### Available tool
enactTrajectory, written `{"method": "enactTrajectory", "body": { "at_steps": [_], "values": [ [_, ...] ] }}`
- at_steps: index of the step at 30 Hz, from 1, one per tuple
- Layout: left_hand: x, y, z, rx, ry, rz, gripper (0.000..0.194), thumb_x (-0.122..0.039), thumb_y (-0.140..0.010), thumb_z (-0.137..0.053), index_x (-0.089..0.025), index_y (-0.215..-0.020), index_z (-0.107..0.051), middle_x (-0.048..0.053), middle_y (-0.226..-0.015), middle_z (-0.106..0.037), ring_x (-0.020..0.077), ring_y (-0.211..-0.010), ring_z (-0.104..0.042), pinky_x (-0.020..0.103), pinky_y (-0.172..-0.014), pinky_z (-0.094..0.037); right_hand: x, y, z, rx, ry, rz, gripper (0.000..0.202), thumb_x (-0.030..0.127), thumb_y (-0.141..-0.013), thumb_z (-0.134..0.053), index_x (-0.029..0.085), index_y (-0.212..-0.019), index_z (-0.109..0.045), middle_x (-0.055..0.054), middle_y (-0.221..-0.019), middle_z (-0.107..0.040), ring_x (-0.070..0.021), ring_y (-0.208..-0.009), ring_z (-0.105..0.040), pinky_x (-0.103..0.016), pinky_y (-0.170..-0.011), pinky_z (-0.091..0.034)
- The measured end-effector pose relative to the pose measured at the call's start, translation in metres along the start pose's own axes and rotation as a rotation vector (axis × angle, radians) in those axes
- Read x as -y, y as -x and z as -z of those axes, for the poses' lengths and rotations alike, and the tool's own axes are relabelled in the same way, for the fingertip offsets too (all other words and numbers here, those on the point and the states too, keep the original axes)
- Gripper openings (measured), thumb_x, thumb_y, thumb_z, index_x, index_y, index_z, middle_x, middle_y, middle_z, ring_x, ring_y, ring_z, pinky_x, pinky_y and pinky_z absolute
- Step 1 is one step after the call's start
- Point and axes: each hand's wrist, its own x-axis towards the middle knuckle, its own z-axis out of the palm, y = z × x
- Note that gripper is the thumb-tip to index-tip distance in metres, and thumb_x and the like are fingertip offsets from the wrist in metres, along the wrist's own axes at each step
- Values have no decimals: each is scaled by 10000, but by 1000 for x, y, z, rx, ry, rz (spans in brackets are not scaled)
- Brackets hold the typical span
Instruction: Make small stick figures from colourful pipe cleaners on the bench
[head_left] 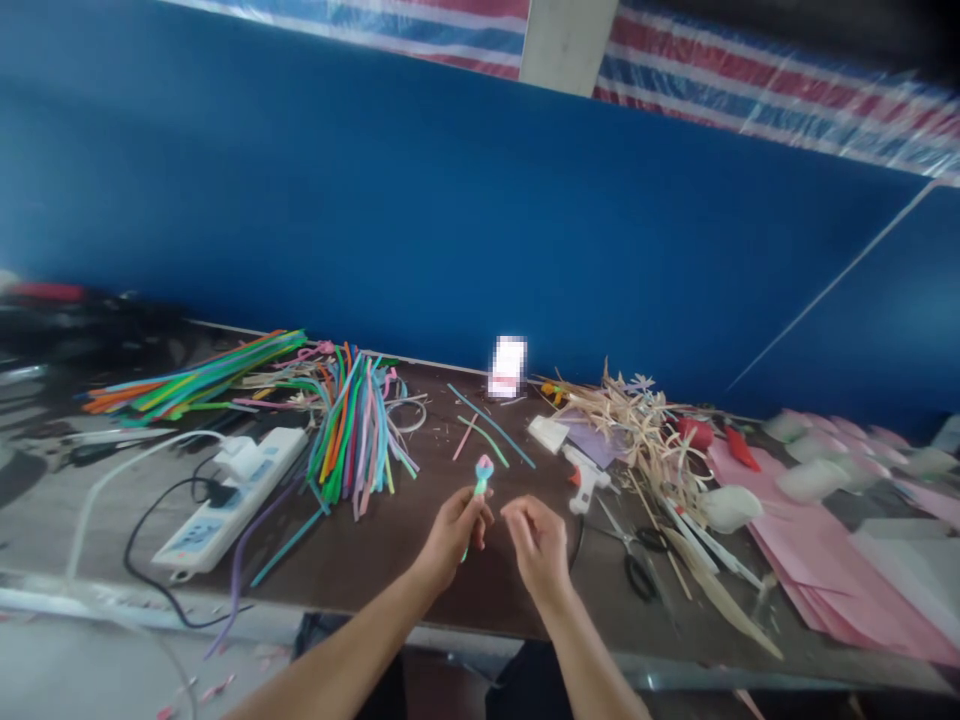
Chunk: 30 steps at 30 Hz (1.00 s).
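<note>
My left hand (pixel 461 523) is closed round the green stem of a small pipe-cleaner flower (pixel 484 468), held upright above the dark table. Its head is pink at the tip and light blue below. To the right, my right hand (pixel 538 540) is apart from the flower, its fingers curled together. What those fingers hold, if anything, cannot be made out. Beyond the hands lie a few loose pipe cleaners (pixel 485 440) in green, blue and pink. A white hot glue gun (pixel 586 480) lies right of them, with scissors (pixel 634 545) close by my right forearm.
Bundled coloured pipe cleaners (pixel 360 430) and a white power strip (pixel 232 505) with cables occupy the left. At right are a heap of pale straw-like strips (pixel 637 420), pink sheets (pixel 817 560) and white cups (pixel 814 480). A blurred bright phone-like rectangle (pixel 508 367) stands by the blue partition (pixel 450 220).
</note>
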Motion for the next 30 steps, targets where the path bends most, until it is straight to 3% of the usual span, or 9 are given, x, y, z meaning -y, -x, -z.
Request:
{"method": "enactTrajectory", "body": {
  "at_steps": [3, 9, 14, 22, 30],
  "values": [
    [-6, 3, -2, -32, 164, 88, 306, -409, -738, -533, -154, -908, -542, 5, -645, -596, 107, -513, -537, 219, -488, -411, -7, -1, -3, -26, -90, -202, 324, 409, -800, -438, 165, -610, -537, 7, -529, -507, -108, -498, -464, -203, -467, -352],
    [-14, 2, 5, -12, 354, 141, 240, -327, -760, -523, -156, -927, -532, 90, -890, -662, 180, -729, -612, 247, -549, -437, -15, 11, -28, 323, -250, -387, 258, 401, -729, -522, 160, -641, -541, 23, -533, -530, -99, -462, -511, -171, -384, -356],
    [-20, 4, 6, 17, 383, 173, 236, -300, -768, -526, -136, -937, -542, 108, -873, -668, 192, -732, -625, 266, -572, -460, -12, 19, -41, 327, -317, -514, 232, 379, -683, -555, 150, -679, -519, 27, -546, -554, -89, -423, -522, -161, -358, -356],
    [-30, 3, 5, 12, 329, 228, 198, -296, -742, -570, -103, -784, -559, 113, -710, -674, 195, -634, -632, 282, -562, -473, -17, 25, -41, 327, -275, -412, 257, 359, -736, -491, 161, -572, -497, 35, -483, -517, -78, -379, -488, -170, -371, -358],
    [-30, 6, 5, 78, 289, 163, 321, -363, -689, -624, -109, -881, -585, 106, -793, -678, 207, -735, -624, 284, -620, -460, -21, 26, -39, 322, -305, -420, 292, 414, -753, -472, 157, -621, -514, 17, -466, -556, -96, -388, -521, -170, -382, -362]
  ]
}}
